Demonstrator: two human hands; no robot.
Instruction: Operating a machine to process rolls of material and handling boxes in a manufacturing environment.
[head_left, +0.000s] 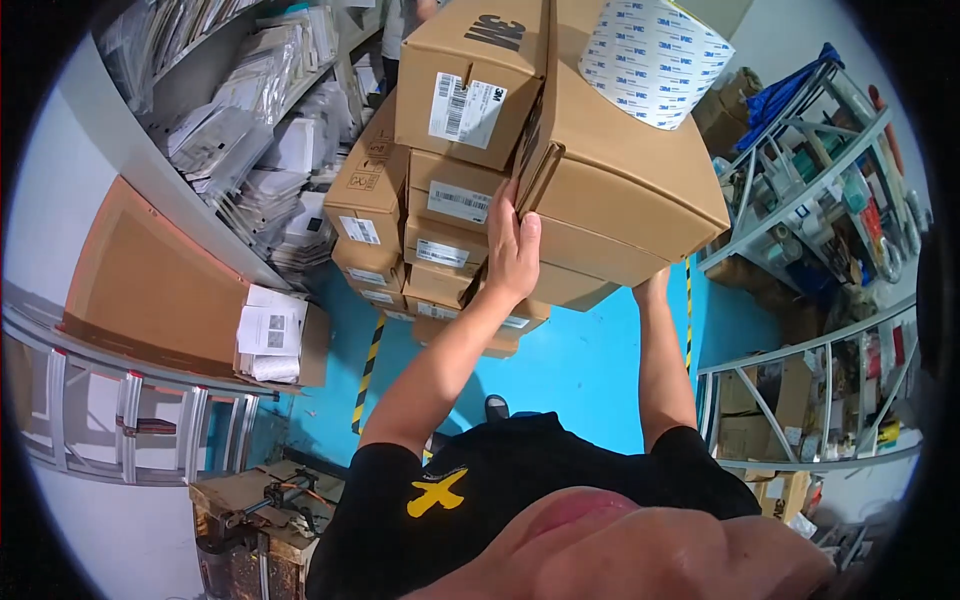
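Note:
A large brown cardboard box (640, 190) is between my two hands, at the right of the stack. My left hand (515, 250) presses against its left side, fingers pointing up and thumb along the near edge. My right hand (652, 288) grips the lower near edge at the right, its fingers mostly hidden under the box. On top of it rests a wide white roll (655, 62) with blue print. To the left, several labelled cardboard boxes (445, 205) stand stacked, with another carton (475, 75) on top. Whether the held box still touches the stack, I cannot tell.
Shelves (255, 120) crammed with bagged flat items line the left wall. A metal ladder (130, 420) lies at the lower left beside a brown board (155, 290). Metal racks (790, 190) of supplies stand at the right. Yellow-black tape (368, 370) marks the blue floor (590, 375).

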